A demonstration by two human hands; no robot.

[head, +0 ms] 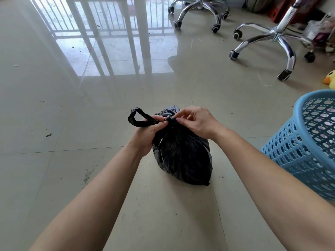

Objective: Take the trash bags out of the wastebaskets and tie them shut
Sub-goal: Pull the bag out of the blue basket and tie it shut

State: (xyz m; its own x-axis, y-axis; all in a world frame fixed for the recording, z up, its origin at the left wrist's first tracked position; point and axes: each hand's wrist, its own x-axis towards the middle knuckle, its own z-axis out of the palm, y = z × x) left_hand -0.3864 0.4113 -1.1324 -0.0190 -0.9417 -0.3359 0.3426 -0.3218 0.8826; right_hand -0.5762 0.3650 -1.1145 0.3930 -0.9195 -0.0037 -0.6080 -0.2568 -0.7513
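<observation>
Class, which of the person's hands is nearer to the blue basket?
Right. The right hand pinches the knot of the bag, on the side towards the basket; the left hand grips the loop, farther away beyond the knot.

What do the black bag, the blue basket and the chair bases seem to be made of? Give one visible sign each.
Black bag: thin glossy plastic film, likely; it crinkles and twists tight.
Blue basket: moulded plastic, seemingly; even colour, perforated wall.
Chair bases: probably chromed metal; mirror-like shine.
</observation>
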